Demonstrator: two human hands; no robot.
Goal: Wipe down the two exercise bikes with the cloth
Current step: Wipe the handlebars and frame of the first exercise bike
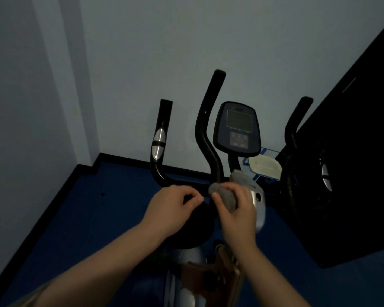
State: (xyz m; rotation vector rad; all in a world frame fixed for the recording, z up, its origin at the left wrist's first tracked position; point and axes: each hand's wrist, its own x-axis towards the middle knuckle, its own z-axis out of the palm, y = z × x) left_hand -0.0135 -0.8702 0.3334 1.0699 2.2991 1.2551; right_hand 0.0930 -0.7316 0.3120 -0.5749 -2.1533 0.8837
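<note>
Dim corner of a room, seen from my head camera: my right hand (236,207) grips a bunched grey cloth (223,194), fingers and thumb curled round it, and holds it against the lower part of the inner handlebar (208,120) of the exercise bike (258,204) in front of me. The cloth sits just where that black bar meets the bike's silver body, below the console (237,129).

My left hand (174,204) hovers just beside the right one, above the dark saddle area, its fingers loosely curled with thumb and fingertips close together. I cannot tell whether it pinches anything or touches the bike. Both forearms reach forward from the bottom of the view, the left from the lower left, the right rising nearly straight up the middle, wrists bent slightly inward toward each other.

The outer handlebar (161,140), with its silver pulse sensor, stands upright to the left. A third bar (294,129) rises to the right, against a large dark shape. A pale tray (265,167) lies behind the console post. Blue floor (93,209) meets white walls (142,52) at a black skirting.
</note>
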